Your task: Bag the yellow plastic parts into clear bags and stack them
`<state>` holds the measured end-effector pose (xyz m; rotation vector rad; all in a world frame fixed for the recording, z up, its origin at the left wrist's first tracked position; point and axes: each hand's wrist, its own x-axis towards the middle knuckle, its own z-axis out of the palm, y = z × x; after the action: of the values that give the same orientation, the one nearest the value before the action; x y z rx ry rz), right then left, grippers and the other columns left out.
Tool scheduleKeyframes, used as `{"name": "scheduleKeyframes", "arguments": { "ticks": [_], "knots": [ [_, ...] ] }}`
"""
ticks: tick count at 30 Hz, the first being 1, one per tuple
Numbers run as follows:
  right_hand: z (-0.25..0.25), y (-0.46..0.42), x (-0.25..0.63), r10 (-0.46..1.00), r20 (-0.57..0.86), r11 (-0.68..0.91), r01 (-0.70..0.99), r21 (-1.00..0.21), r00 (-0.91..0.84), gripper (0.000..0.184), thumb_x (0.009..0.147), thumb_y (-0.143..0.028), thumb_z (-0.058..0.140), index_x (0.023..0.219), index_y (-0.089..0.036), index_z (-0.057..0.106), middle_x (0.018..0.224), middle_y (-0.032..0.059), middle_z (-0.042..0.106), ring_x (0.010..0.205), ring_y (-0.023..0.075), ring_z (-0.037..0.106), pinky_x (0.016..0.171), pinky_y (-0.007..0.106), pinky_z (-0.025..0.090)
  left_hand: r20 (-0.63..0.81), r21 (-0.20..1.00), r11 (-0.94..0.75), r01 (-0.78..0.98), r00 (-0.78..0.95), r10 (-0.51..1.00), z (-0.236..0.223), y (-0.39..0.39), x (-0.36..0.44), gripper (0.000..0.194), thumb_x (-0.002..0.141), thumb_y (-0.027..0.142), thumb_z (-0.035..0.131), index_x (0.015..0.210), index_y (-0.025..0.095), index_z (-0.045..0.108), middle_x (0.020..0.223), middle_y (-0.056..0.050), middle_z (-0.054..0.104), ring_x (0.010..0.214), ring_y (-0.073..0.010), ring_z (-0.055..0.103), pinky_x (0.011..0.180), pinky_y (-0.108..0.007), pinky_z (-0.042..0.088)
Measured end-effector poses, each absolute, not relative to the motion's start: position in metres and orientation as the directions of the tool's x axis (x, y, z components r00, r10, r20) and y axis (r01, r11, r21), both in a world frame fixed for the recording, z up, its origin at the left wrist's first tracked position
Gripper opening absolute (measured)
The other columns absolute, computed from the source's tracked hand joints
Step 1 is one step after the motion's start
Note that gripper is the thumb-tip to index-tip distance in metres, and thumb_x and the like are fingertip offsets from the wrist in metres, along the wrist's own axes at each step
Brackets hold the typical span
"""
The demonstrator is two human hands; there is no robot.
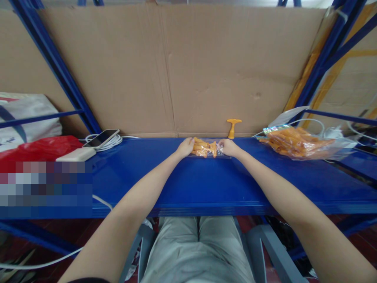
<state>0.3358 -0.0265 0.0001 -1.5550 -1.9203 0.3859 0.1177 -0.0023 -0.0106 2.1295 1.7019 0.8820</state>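
A clear plastic bag with orange plastic pieces inside lies on the blue shelf top, between my two hands. My left hand is closed on the bag's left end. At its right end, where the film is bunched and see-through, the fingers of my right hand pinch the plastic. Just behind my right hand, an orange T-shaped plastic piece stands upright near the cardboard.
A larger clear bag of orange pieces lies at the right. On the left are a phone, a coiled white cable, a white box and a red bag. Cardboard backs the blue shelf.
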Motion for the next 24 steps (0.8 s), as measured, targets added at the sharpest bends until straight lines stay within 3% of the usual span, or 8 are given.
{"name": "scheduleKeyframes", "arguments": {
  "ticks": [3, 6, 10, 14, 18, 21, 24],
  "knots": [
    [-0.002, -0.029, 0.333, 0.989, 0.133, 0.142, 0.649, -0.747, -0.064, 0.013, 0.071, -0.003, 0.059, 0.066, -0.015, 0.061, 0.052, 0.0002, 0.062, 0.050, 0.0109, 0.056, 0.051, 0.019, 0.044, 0.305, 0.574, -0.283, 0.768, 0.120, 0.945, -0.012, -0.001, 0.116, 0.043, 0.098, 0.028, 0.033, 0.132, 0.012, 0.054, 0.140, -0.011, 0.056, 0.132, -0.0194, 0.049, 0.111, -0.029, 0.034],
    [-0.003, -0.030, 0.332, 0.993, 0.099, 0.121, 0.476, -0.871, -0.071, 0.008, 0.073, -0.007, 0.061, 0.073, -0.015, 0.062, 0.057, 0.0004, 0.063, 0.048, 0.0083, 0.053, 0.048, 0.017, 0.042, 0.307, 0.582, -0.273, 0.766, 0.104, 0.946, -0.013, 0.003, 0.115, 0.043, 0.098, 0.026, 0.032, 0.133, 0.010, 0.054, 0.140, -0.012, 0.056, 0.131, -0.0192, 0.050, 0.111, -0.029, 0.034],
    [-0.006, -0.028, 0.334, 0.988, 0.091, 0.132, 0.396, -0.909, -0.121, 0.007, 0.075, -0.012, 0.062, 0.080, -0.015, 0.064, 0.062, 0.0017, 0.065, 0.051, 0.0090, 0.055, 0.048, 0.017, 0.043, 0.314, 0.575, -0.257, 0.777, 0.081, 0.946, -0.015, 0.008, 0.113, 0.042, 0.095, 0.019, 0.036, 0.132, 0.011, 0.054, 0.140, -0.011, 0.056, 0.130, -0.0186, 0.051, 0.109, -0.029, 0.037],
    [-0.009, -0.023, 0.337, 0.961, 0.210, 0.276, 0.576, -0.770, -0.180, 0.006, 0.069, -0.010, 0.061, 0.071, -0.015, 0.063, 0.055, -0.0010, 0.060, 0.051, 0.0098, 0.053, 0.048, 0.018, 0.040, 0.330, 0.523, -0.267, 0.809, 0.097, 0.939, -0.014, 0.007, 0.111, 0.037, 0.092, 0.015, 0.041, 0.123, 0.014, 0.062, 0.131, -0.010, 0.063, 0.123, -0.0191, 0.057, 0.106, -0.027, 0.041],
    [-0.004, -0.024, 0.337, 0.884, 0.347, 0.447, 0.780, -0.438, -0.313, 0.011, 0.070, -0.012, 0.058, 0.061, -0.016, 0.063, 0.059, 0.0002, 0.063, 0.063, 0.0142, 0.061, 0.060, 0.021, 0.044, 0.327, 0.471, -0.265, 0.842, 0.112, 0.938, -0.010, 0.002, 0.110, 0.033, 0.093, 0.015, 0.042, 0.114, 0.014, 0.068, 0.123, -0.009, 0.068, 0.118, -0.0194, 0.061, 0.101, -0.025, 0.044],
    [0.005, -0.027, 0.342, 0.900, 0.349, 0.361, 0.894, -0.263, -0.261, 0.016, 0.075, -0.013, 0.054, 0.066, -0.017, 0.067, 0.070, 0.0059, 0.069, 0.075, 0.0193, 0.066, 0.068, 0.024, 0.046, 0.328, 0.453, -0.248, 0.856, 0.098, 0.940, -0.008, 0.000, 0.109, 0.032, 0.094, 0.016, 0.043, 0.114, 0.014, 0.068, 0.124, -0.009, 0.068, 0.117, -0.0196, 0.061, 0.100, -0.025, 0.045],
    [0.013, -0.024, 0.355, 0.924, 0.375, 0.172, 0.954, -0.246, -0.070, 0.021, 0.081, -0.015, 0.050, 0.081, -0.017, 0.071, 0.086, 0.0117, 0.072, 0.087, 0.0244, 0.068, 0.077, 0.029, 0.049, 0.321, 0.442, -0.207, 0.873, 0.061, 0.945, -0.006, 0.000, 0.105, 0.033, 0.094, 0.016, 0.042, 0.116, 0.014, 0.067, 0.126, -0.009, 0.067, 0.118, -0.0200, 0.061, 0.100, -0.026, 0.045]
  ]
}}
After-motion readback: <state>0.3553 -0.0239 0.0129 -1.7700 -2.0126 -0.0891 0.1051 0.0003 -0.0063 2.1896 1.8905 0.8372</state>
